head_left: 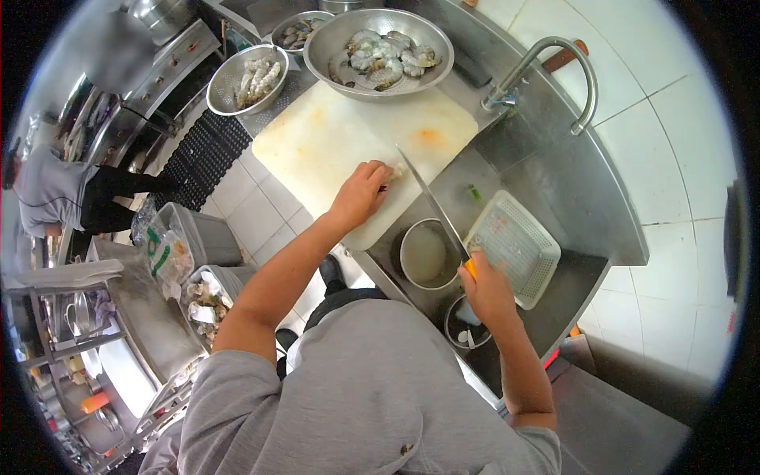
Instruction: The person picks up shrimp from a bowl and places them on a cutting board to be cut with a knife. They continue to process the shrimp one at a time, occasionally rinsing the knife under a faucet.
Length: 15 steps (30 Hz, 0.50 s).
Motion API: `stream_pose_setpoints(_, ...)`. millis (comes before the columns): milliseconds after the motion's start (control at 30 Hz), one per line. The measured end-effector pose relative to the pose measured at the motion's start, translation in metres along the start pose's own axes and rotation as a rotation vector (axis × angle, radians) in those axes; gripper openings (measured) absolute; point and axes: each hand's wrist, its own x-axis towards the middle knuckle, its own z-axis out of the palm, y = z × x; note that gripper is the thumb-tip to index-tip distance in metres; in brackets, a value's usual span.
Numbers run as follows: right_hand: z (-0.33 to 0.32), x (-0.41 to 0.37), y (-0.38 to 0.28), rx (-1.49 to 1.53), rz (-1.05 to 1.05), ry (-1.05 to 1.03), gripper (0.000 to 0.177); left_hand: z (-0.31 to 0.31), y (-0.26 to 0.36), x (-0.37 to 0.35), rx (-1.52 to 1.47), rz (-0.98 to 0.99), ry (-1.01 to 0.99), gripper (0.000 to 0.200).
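My left hand (364, 190) is closed at the lower right part of the white cutting board (317, 134), fingers curled on a small pale piece (399, 170), perhaps a shrimp. In my right hand (487, 293) is the orange handle of a long knife (434, 204). Its blade points up and to the left, with the tip over the board near my left fingertips. Beyond the board stands a large metal colander (317, 59) of shrimp (384, 57). A smaller colander (218, 93) with peeled shrimp is at its left.
A faucet (590, 87) rises at the right over the sink. In the sink are a pot of cloudy liquid (423, 255), a smaller pot (453, 323) and a white plastic basket (546, 273). Grey bins (214, 241) stand at the left; another person (59, 190) is farther left.
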Motion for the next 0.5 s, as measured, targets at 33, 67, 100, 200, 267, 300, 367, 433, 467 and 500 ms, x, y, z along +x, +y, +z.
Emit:
stream_pose_setpoints(33, 0.0, -0.003, 0.004, -0.001, -0.014, 0.002, 0.031, -0.001, 0.001, 0.001, 0.017, 0.009, -0.007, 0.038)
stream_pose_setpoints(67, 0.001, -0.007, 0.008, -0.004, -0.03, -0.006, 0.031, -0.002, 0.001, 0.002, 0.014, 0.017, -0.019, 0.038)
stream_pose_setpoints(100, 0.002, -0.01, 0.012, -0.006, -0.048, -0.015, 0.031, -0.002, 0.001, 0.003, 0.012, 0.023, -0.03, 0.039)
stream_pose_setpoints(200, 0.0, -0.013, 0.014, -0.033, -0.079, -0.036, 0.03, -0.006, 0.003, 0.003, 0.002, 0.02, -0.046, 0.039)
stream_pose_setpoints(267, -0.001, -0.012, 0.012, -0.065, -0.059, -0.067, 0.029, -0.007, 0.004, 0.004, -0.018, -0.001, -0.065, 0.04)
stream_pose_setpoints(300, -0.001, -0.008, 0.008, -0.085, -0.033, -0.094, 0.029, -0.007, 0.004, 0.004, -0.033, -0.019, -0.081, 0.042)
stream_pose_setpoints(367, 0.001, 0.002, 0.0, -0.108, 0.006, -0.131, 0.027, -0.007, 0.004, 0.004, -0.043, -0.029, -0.087, 0.043)
stream_pose_setpoints(433, 0.005, 0.017, -0.009, -0.11, 0.033, -0.148, 0.026, -0.007, 0.003, 0.004, -0.029, -0.01, -0.07, 0.043)
stream_pose_setpoints(467, 0.008, 0.023, -0.013, -0.113, 0.012, -0.128, 0.026, -0.007, 0.003, 0.003, -0.032, -0.009, -0.064, 0.043)
stream_pose_setpoints(500, 0.012, 0.029, -0.016, -0.115, -0.01, -0.107, 0.026, -0.006, 0.002, 0.003, -0.034, -0.006, -0.058, 0.043)
